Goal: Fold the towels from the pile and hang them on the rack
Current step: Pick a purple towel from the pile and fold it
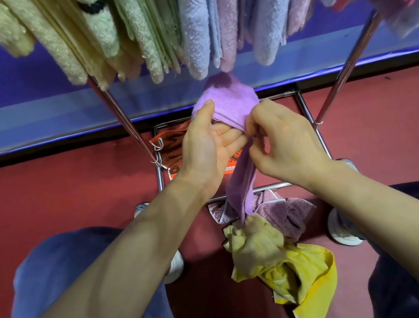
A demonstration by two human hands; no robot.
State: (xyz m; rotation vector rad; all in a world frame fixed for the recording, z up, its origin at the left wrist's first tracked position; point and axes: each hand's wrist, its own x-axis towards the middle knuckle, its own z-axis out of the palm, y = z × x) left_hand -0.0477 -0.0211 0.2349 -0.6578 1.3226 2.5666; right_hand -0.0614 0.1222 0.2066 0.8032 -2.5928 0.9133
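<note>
lilac terry towel (229, 102) was held by both hands, just below the hung towels (195, 21) on the rack (123, 120). left hand (207, 151) gripped its bunched upper end, thumb on top; right hand (284, 143) pinched the edge beside it. long axis ran from the hands down to the pile (274, 248) on the floor (69, 197). no legible writing or labels were visible.

— We note a lilac towel (228, 99) and a maroon floor (68, 189).
— We count hung towels (195, 21) in cream, pale green, blue and pink. There is also a yellow towel (307, 273) and a rust-orange towel (172, 145).
</note>
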